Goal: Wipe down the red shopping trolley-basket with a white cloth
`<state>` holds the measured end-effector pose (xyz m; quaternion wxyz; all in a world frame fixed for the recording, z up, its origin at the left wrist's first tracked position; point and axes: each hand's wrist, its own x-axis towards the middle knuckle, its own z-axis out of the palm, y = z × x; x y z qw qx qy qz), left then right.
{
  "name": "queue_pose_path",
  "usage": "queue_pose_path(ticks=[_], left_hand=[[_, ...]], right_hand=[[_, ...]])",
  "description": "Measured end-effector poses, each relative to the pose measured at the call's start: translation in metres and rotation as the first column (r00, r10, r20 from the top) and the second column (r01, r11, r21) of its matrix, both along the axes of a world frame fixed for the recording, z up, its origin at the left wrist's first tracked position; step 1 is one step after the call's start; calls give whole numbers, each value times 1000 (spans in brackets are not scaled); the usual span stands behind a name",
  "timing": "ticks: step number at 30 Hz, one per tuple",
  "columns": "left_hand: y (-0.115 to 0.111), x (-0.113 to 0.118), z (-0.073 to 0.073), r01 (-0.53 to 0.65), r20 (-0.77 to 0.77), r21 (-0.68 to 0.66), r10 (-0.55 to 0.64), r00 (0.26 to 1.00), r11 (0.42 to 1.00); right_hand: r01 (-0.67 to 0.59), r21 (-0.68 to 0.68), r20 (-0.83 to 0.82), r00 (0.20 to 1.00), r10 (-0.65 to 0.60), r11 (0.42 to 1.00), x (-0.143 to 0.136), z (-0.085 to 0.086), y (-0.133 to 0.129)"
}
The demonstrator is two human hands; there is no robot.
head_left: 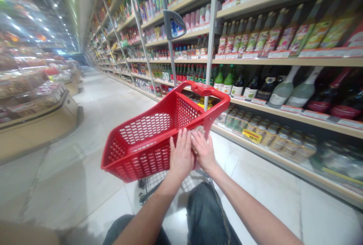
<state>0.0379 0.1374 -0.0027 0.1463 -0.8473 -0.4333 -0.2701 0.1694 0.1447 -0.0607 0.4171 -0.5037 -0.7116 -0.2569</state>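
A red plastic shopping cart (147, 139) stands before me, its perforated basket pointing left and its handle (210, 90) toward the shelves. Against the near side wall of the basket lies my left hand (183, 150), flat with its fingers stretched. Right beside it, my right hand (205, 151) presses a small crumpled, pale cloth (199, 128) to the basket's side near the handle end. Only a little of the cloth shows past the fingertips; whether it is fabric or paper I cannot tell. Inside, the basket shows no goods.
Shelves (255, 61) of bottles and cans run along the right and far down the aisle. A display counter (39, 120) with packaged goods stands at the left. White tiled floor (85, 177) lies between. My knees (204, 214) are close below the cart.
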Motion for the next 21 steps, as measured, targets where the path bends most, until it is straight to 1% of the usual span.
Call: queue_pose_path(ticks=[1, 2, 3, 4, 5, 9, 10, 11, 12, 13, 17, 18, 19, 20, 21], left_hand=[[-2, -6, -4, -7, -10, -7, 7, 1000, 1000], [-3, -11, -8, -16, -19, -14, 16, 1000, 1000], [-4, -17, -11, -28, -27, -20, 28, 999, 999], [-5, -22, -13, -40, -32, -24, 40, 999, 999], [-5, -27, -14, -52, -35, -23, 51, 998, 998], [0, -39, -11, -79, -15, 6, 79, 997, 997], [1, -40, -10, -85, -8, 12, 85, 996, 996], [2, -40, -9, -90, -2, 14, 90, 996, 996], [3, -40, -9, -95, -2, 13, 95, 995, 995], [3, -41, -9, -98, -5, 11, 98, 995, 995], [-2, -46, -18, -99, -32, -1, 99, 995, 995], [-3, -48, -21, -99, -38, -3, 98, 994, 995], [-4, -51, -24, -99, -43, -6, 99, 994, 995], [-5, -54, -25, -100, -46, -7, 100, 994, 995], [-5, -56, -26, -103, -46, -9, 103, 994, 995]], right_hand=[[-28, -22, 23, 999, 29, 999, -6, -11, -5], [-48, -39, 36, 998, 50, 998, -11, -18, -9], [-59, -47, 36, 998, 60, 997, -14, -20, -12], [-56, -40, 21, 998, 57, 998, -14, -17, -14], [-42, -18, -6, 999, 42, 999, -14, -8, -15], [57, 119, -119, 992, -43, 991, -10, 40, -1], [67, 129, -127, 991, -51, 989, -11, 46, 4], [65, 124, -123, 991, -50, 990, -13, 48, 7], [53, 105, -108, 993, -41, 993, -16, 45, 10], [33, 76, -83, 996, -27, 997, -20, 37, 11], [-32, -69, 43, 998, 35, 997, -35, -13, 1], [-47, -98, 66, 996, 54, 994, -37, -22, -3], [-63, -117, 78, 994, 73, 991, -39, -26, -7], [-82, -124, 79, 993, 92, 989, -40, -26, -10], [-101, -115, 68, 992, 109, 988, -40, -22, -12]])
